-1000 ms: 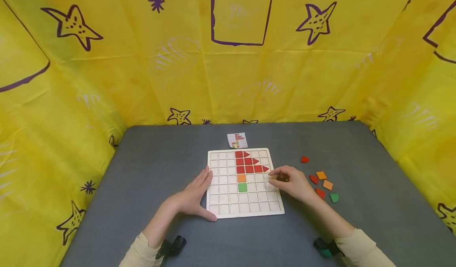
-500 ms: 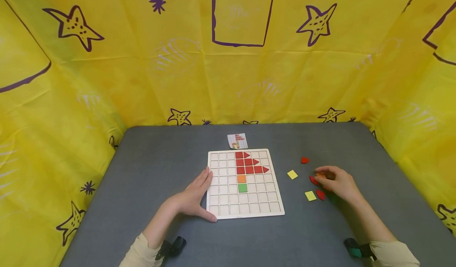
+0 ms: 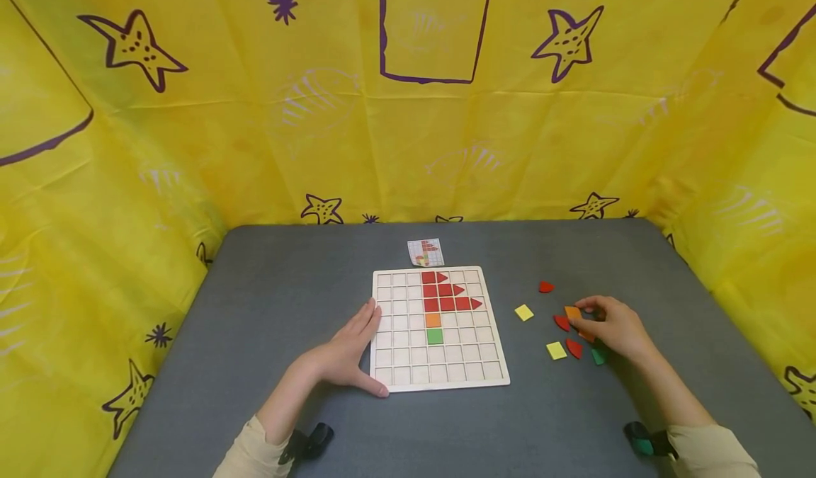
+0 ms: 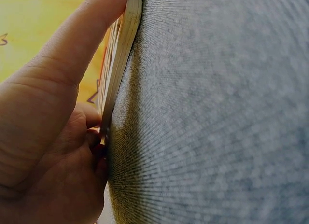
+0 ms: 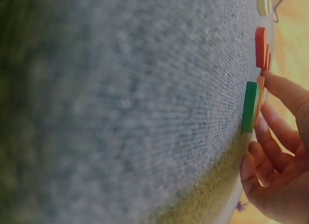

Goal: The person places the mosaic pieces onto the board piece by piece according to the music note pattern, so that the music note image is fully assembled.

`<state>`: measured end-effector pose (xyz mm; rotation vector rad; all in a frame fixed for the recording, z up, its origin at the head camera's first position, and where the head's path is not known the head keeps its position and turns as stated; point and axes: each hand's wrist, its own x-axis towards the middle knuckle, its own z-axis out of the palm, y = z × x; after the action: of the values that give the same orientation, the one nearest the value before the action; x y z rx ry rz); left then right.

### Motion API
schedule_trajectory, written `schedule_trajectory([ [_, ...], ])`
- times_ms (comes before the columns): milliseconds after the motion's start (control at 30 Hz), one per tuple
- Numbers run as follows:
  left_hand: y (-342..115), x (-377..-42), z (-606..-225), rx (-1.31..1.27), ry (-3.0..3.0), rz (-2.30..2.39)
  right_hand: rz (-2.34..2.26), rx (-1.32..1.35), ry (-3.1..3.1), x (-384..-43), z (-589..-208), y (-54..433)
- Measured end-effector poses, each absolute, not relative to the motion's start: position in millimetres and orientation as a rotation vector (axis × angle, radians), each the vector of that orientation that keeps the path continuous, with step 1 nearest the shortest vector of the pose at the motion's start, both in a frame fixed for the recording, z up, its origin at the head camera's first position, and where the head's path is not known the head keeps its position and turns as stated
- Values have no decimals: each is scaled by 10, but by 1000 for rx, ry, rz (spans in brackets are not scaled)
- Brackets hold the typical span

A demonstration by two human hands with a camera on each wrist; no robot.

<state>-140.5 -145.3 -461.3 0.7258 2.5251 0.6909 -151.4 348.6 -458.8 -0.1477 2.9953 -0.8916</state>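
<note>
My left hand rests along the left edge of a white wooden grid board, thumb at its near left corner. On the board lie rows of red squares ending in red triangles, with an orange square and a green square below them. My right hand pinches an orange square tile among loose pieces right of the board. Another orange tile is partly hidden under the thumb. In the right wrist view, a green tile stands close to the fingers.
A small pattern card lies behind the board. Around the right hand are two yellow squares, several red curved pieces and a green curved piece. A yellow patterned cloth surrounds the dark grey table.
My right hand has left the board's right edge and moved right to the loose pieces. Two yellow squares now lie on the table, put down from it. The left hand stays put.
</note>
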Motion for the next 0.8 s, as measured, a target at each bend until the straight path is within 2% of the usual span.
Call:
schedule_trajectory([
  [500, -1452, -1412, -4630, 713, 2530, 654, -890, -63, 2926, -1546, -4590, 3548],
  [800, -1453, -1410, -4628, 708, 2533, 650, -977, -28, 2955, -1528, -4534, 3362],
])
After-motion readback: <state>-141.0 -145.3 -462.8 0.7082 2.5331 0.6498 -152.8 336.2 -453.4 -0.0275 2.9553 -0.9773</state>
